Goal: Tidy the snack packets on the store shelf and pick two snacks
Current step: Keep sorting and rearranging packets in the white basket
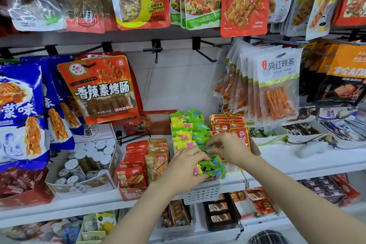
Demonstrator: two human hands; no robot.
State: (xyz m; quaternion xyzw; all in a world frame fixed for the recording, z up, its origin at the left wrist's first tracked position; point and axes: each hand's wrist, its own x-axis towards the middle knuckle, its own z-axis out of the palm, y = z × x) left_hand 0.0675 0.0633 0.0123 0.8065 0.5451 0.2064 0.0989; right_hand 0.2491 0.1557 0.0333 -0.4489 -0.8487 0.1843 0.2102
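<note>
The white store shelf (297,156) runs flat across the middle, and its front edge is bare to the right of the white plastic basket (202,192). Above the basket hang two empty black hooks (206,53), with open white wall behind them. The basket has small holes in its front wall and sits at the shelf's front edge. It holds too many shiny, crinkly green and yellow snack packets (188,130) to count. Left of the basket stands one red cardboard box (132,192) of orange packets. Two hands meet over the basket's front. The left hand (184,168) grips a bunch of green packets (212,168). The right hand (229,146) pinches a green packet just behind them.
</note>
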